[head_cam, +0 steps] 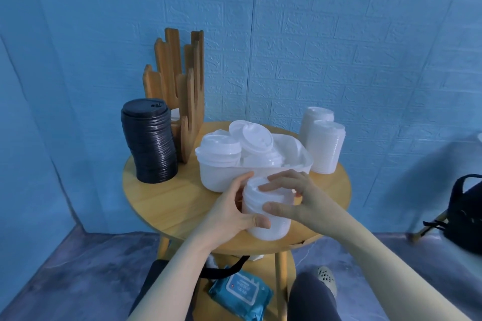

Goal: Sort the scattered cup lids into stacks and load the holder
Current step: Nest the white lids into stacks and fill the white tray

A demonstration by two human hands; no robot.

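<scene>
A stack of white cup lids (271,224) stands at the near edge of the round wooden table (167,200). My left hand (232,211) grips its left side, thumb across the front. My right hand (292,198) holds the top of the same stack, fingers curled over the uppermost lid. Behind them a white tub (224,177) holds several loose white lids (254,138). A tall stack of black lids (151,141) stands at the left. The wooden slatted lid holder (180,78) rises at the back left, with a few white lids (175,114) low inside it.
Two more white lid stacks (324,146) stand at the table's right rear. A blue pack of wipes (241,294) lies on the shelf below. A black bag (461,216) sits on a chair at the right. A blue wall stands close behind.
</scene>
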